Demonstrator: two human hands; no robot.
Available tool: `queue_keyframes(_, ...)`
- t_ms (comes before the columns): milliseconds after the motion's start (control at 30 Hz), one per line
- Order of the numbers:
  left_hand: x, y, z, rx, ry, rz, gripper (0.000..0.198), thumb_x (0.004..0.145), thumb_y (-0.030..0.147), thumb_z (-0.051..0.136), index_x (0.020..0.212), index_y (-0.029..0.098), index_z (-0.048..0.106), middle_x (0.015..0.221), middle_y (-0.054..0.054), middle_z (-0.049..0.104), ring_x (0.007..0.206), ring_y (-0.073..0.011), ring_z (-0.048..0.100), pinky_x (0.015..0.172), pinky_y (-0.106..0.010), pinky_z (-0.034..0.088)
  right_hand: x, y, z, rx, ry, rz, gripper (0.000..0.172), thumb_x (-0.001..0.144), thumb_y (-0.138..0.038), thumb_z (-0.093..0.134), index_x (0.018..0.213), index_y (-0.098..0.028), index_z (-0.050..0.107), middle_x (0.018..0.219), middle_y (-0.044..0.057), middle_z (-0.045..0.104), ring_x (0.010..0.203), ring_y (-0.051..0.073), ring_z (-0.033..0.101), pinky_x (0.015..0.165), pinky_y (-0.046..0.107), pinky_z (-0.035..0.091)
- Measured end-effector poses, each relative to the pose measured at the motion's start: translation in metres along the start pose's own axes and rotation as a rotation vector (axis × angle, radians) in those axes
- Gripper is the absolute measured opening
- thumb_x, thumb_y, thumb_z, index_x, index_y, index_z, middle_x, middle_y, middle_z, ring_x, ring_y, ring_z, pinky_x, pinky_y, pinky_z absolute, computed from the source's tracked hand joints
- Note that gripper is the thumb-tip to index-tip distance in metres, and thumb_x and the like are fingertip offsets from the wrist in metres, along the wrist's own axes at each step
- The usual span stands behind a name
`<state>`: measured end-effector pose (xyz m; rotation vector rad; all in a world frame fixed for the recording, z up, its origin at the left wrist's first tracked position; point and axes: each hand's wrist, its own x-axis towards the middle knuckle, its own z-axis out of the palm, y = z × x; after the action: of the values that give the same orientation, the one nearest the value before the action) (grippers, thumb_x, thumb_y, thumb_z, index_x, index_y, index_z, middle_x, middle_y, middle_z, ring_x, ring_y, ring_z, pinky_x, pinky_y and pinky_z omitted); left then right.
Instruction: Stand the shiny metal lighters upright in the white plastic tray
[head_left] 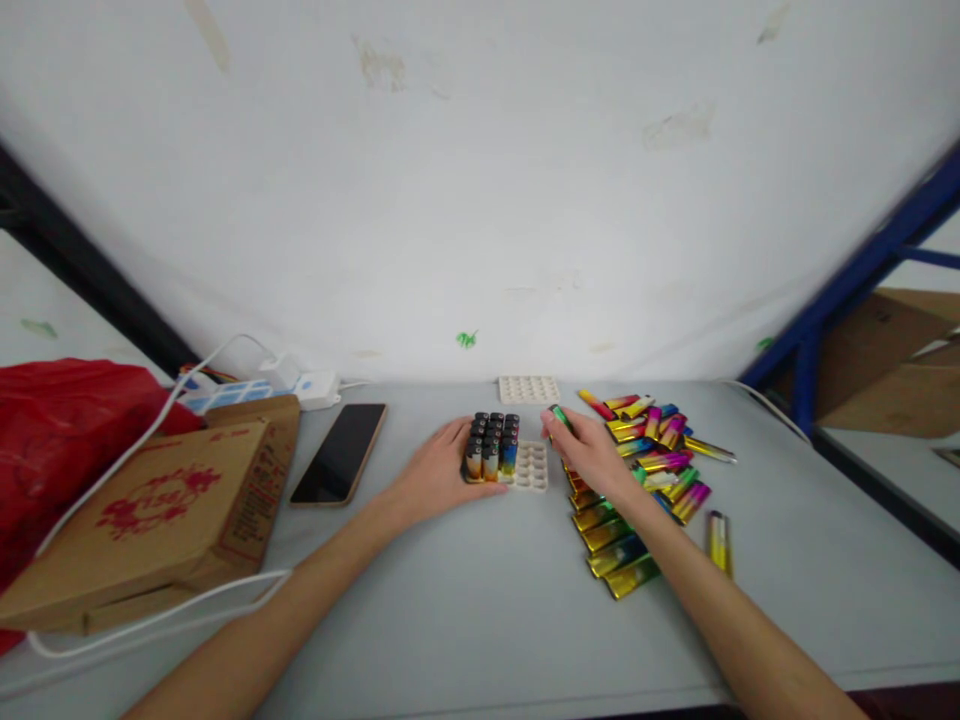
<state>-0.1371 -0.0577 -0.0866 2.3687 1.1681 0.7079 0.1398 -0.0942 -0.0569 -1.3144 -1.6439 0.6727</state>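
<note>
Several black-topped lighters [491, 435] stand upright in rows in the left part of a white plastic tray [533, 468]. The round holes on its right side show. My left hand [442, 475] is wrapped round the tray's left side, thumb along the front edge and fingers behind. Just right of the tray, above the table, my right hand [589, 450] pinches a green lighter [559, 418], tilted, partly hidden by the fingers. Under and beside my right forearm lies a pile of shiny multicoloured lighters [615, 540], the nearer ones side by side in a slanting row.
A second white holed tray [529, 389] lies by the wall. One lighter [718, 540] lies apart at the right. To the left are a phone [340, 455], a cardboard box [150, 500], a red bag [67, 430], a power strip [315, 388] and a white cable [202, 598].
</note>
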Motion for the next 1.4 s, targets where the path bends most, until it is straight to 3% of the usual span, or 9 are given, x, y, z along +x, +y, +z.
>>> queue_keyframes(133,0.001,-0.001,0.001,-0.019,-0.006,0.015,0.095,0.080,0.065,0.100,0.159,0.026,0.062,0.163,-0.016,0.069,0.154,-0.0426,0.065,0.136,-0.059,0.048,-0.007,-0.015,0.011,0.003,0.033,0.079,0.069,0.102,-0.085,0.050,0.065,-0.028,0.040,0.061,-0.004,0.040,0.060,0.015,0.040,0.057,0.030,0.032)
queue_keyframes(267,0.002,-0.002,0.001,-0.021,-0.008,0.017,0.094,0.080,0.062,0.102,0.158,0.024,0.063,0.162,-0.017,0.069,0.153,-0.0434,0.065,0.134,-0.060,0.050,-0.014,-0.023,0.014,-0.039,0.091,0.060,0.063,0.101,-0.074,0.054,0.062,-0.028,0.033,0.060,-0.005,0.032,0.060,0.014,0.034,0.059,0.031,0.026)
queue_keyframes(467,0.001,-0.002,0.000,-0.007,-0.001,0.029,0.095,0.080,0.061,0.102,0.159,0.026,0.062,0.163,-0.016,0.068,0.153,-0.0428,0.065,0.135,-0.059,0.049,-0.016,-0.023,0.017,-0.041,0.130,0.022,0.050,0.097,-0.058,0.054,0.061,-0.028,0.034,0.058,-0.005,0.034,0.059,0.014,0.033,0.058,0.031,0.025)
queue_keyframes(733,0.001,-0.003,0.002,-0.012,-0.009,0.028,0.093,0.080,0.061,0.101,0.157,0.027,0.063,0.161,-0.015,0.069,0.152,-0.0414,0.066,0.135,-0.058,0.049,-0.016,-0.019,0.022,-0.078,0.076,0.003,0.048,0.098,-0.055,0.052,0.063,-0.028,0.034,0.057,-0.005,0.040,0.058,0.014,0.037,0.058,0.030,0.026)
queue_keyframes(867,0.002,-0.005,0.003,-0.015,0.001,0.041,0.091,0.080,0.060,0.101,0.157,0.028,0.063,0.162,-0.014,0.069,0.152,-0.0415,0.065,0.135,-0.060,0.049,-0.019,-0.023,0.019,-0.123,0.054,-0.056,0.051,0.108,-0.060,0.052,0.070,-0.028,0.042,0.059,-0.004,0.048,0.059,0.015,0.045,0.059,0.029,0.032)
queue_keyframes(967,0.003,-0.009,-0.001,-0.035,-0.020,0.060,0.089,0.081,0.060,0.100,0.155,0.027,0.065,0.160,-0.016,0.070,0.152,-0.0420,0.065,0.135,-0.060,0.049,-0.021,-0.025,0.015,-0.167,0.018,-0.106,0.039,0.114,-0.057,0.050,0.092,-0.026,0.058,0.069,-0.004,0.060,0.063,0.019,0.057,0.064,0.030,0.041)
queue_keyframes(1100,0.003,-0.017,-0.010,-0.070,-0.060,0.096,0.087,0.081,0.059,0.099,0.154,0.024,0.067,0.161,-0.017,0.069,0.154,-0.0417,0.064,0.136,-0.056,0.050,-0.021,-0.025,0.007,-0.231,-0.030,-0.216,0.030,0.120,-0.047,0.044,0.115,-0.025,0.064,0.088,0.004,0.073,0.080,0.024,0.070,0.075,0.033,0.052)
queue_keyframes(1233,0.004,-0.023,-0.014,-0.063,-0.074,0.107,0.087,0.080,0.059,0.100,0.153,0.024,0.069,0.164,-0.016,0.069,0.155,-0.0430,0.064,0.137,-0.057,0.049,-0.019,-0.027,-0.003,-0.300,-0.092,-0.404,0.035,0.121,-0.049,0.051,0.104,-0.024,0.070,0.100,0.009,0.074,0.091,0.025,0.070,0.085,0.035,0.056)
queue_keyframes(1400,0.004,-0.021,-0.015,-0.050,-0.088,0.102,0.087,0.081,0.064,0.098,0.153,0.023,0.070,0.167,-0.018,0.067,0.157,-0.0446,0.063,0.137,-0.058,0.049,-0.019,-0.026,-0.007,-0.303,-0.173,-0.390,0.051,0.119,-0.061,0.056,0.086,-0.024,0.068,0.077,0.003,0.068,0.068,0.019,0.062,0.068,0.030,0.048)
